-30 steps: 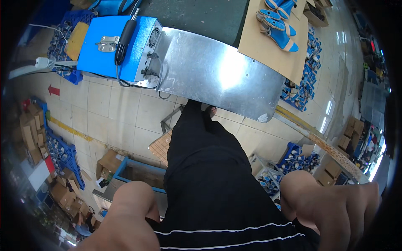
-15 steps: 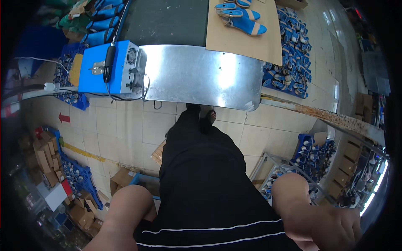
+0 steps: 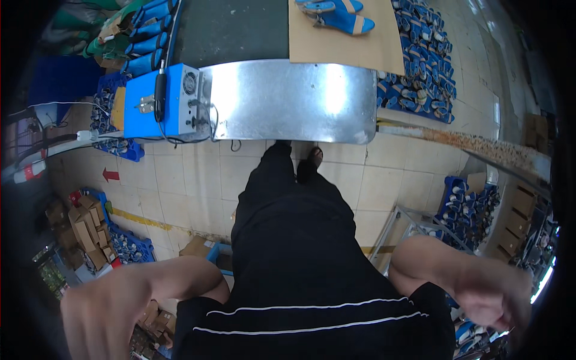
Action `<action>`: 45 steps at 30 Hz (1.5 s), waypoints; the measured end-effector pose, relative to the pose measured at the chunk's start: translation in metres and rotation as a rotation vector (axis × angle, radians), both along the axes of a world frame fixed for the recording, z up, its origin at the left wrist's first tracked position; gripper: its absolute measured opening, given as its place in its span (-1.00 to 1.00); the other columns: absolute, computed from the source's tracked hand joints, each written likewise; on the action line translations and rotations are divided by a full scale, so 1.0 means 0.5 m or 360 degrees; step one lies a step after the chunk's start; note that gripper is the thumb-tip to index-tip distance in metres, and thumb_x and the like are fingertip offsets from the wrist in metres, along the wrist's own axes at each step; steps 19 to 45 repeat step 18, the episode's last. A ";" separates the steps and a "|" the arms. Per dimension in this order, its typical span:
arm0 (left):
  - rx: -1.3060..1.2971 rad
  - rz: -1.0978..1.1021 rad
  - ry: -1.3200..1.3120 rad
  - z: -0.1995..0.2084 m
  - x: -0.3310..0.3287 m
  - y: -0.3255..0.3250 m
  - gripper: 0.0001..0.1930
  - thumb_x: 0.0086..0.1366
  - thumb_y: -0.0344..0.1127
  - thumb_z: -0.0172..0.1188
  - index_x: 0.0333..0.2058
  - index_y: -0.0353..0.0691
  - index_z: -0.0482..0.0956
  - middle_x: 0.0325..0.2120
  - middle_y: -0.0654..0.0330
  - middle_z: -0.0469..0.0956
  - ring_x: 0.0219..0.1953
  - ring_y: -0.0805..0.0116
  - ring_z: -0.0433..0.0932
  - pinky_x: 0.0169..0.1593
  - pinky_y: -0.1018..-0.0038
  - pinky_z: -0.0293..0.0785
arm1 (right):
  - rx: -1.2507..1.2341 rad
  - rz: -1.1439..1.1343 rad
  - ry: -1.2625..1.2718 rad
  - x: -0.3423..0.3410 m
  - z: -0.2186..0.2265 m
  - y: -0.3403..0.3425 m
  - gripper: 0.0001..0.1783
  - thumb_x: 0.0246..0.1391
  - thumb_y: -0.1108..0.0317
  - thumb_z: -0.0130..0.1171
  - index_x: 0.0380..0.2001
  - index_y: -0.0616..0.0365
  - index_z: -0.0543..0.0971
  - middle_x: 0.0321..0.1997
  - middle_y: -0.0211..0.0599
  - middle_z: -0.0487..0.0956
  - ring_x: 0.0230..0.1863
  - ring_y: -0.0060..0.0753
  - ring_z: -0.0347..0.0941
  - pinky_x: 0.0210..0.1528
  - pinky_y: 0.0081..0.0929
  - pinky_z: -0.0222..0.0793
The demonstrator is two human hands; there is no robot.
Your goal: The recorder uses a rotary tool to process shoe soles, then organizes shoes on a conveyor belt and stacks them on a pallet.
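Observation:
My left hand point(image 3: 102, 312) hangs low at the left, away from the bench, its fingers pointing down and slightly blurred. Nothing shows in it. At the lower right, my right hand point(image 3: 489, 303) is bent inward with its fingers partly curled and smeared by motion; whether anything is in it I cannot make out. Neither hand touches the bench. In front of my body lies a shiny metal plate point(image 3: 288, 99) at the end of a dark green work surface point(image 3: 234, 30). Blue sandals point(image 3: 345, 21) with tan bands rest on a cardboard sheet point(image 3: 360, 51) at the plate's far right.
A blue machine box point(image 3: 171, 108) with a black-handled tool point(image 3: 160, 96) and cables stands left of the plate. Crates of blue sandals point(image 3: 423, 60) lie beyond the rusty rail point(image 3: 456, 135). Cardboard boxes point(image 3: 90, 228) are stacked at left; a metal-framed rack point(image 3: 408, 225) stands at right.
My left hand has come up into view at the lower left. The right forearm has swung outward. The bench has shifted slightly upward in the view.

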State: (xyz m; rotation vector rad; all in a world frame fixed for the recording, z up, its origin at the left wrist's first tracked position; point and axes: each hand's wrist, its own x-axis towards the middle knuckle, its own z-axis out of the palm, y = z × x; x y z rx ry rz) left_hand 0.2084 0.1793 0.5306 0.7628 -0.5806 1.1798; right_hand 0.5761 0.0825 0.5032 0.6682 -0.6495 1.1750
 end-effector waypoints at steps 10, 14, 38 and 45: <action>0.0061 -0.0126 0.2426 -0.411 -0.116 0.203 -0.46 0.41 0.13 0.22 -0.07 -0.32 0.76 0.04 0.01 0.71 0.08 0.03 0.69 0.19 0.27 0.55 | -0.0967 -0.1081 -0.2277 -0.198 -0.372 0.382 -0.32 0.51 -0.13 -0.14 0.06 0.31 0.68 0.10 0.07 0.70 0.20 0.12 0.61 0.35 -0.07 0.40; 0.0895 -0.0990 0.3277 -0.811 -0.095 0.202 -0.41 0.41 0.24 0.13 -0.15 -0.25 0.76 -0.28 -0.05 0.75 -0.20 0.07 0.71 -0.06 0.15 0.54 | -0.1384 -0.0927 -0.3529 -0.222 -0.756 0.453 -0.38 0.39 -0.07 0.09 0.36 0.04 0.49 0.48 0.02 0.38 0.54 0.34 0.11 0.49 0.27 0.01; 0.1041 -0.0858 0.3277 -1.275 -0.084 0.113 -0.46 0.43 0.16 0.09 -0.03 -0.23 0.74 -0.09 -0.11 0.72 -0.02 0.09 0.69 0.10 0.26 0.52 | -0.0992 -0.1468 -0.4526 -0.236 -1.027 0.462 -0.10 0.31 -0.21 0.14 0.57 -0.11 0.16 0.72 -0.12 -0.18 0.67 0.43 -0.44 0.45 0.68 -0.47; 0.1041 -0.0858 0.3277 -1.275 -0.084 0.113 -0.46 0.43 0.16 0.09 -0.03 -0.23 0.74 -0.09 -0.11 0.72 -0.02 0.09 0.69 0.10 0.26 0.52 | -0.0992 -0.1468 -0.4526 -0.236 -1.027 0.462 -0.10 0.31 -0.21 0.14 0.57 -0.11 0.16 0.72 -0.12 -0.18 0.67 0.43 -0.44 0.45 0.68 -0.47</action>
